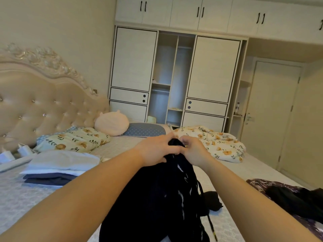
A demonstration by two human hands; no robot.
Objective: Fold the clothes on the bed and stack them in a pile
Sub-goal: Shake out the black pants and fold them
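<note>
A black garment with white markings and dangling drawstrings hangs in front of me above the bed. My left hand and my right hand both grip its top edge close together, holding it up. A pile of folded clothes, white on top and navy below, lies on the bed to the left. More dark, unfolded clothes lie at the right edge of the bed.
Floral pillows and a floral blanket lie toward the head and far side of the bed, with a round pink cushion between. A wardrobe stands behind and a door at the right.
</note>
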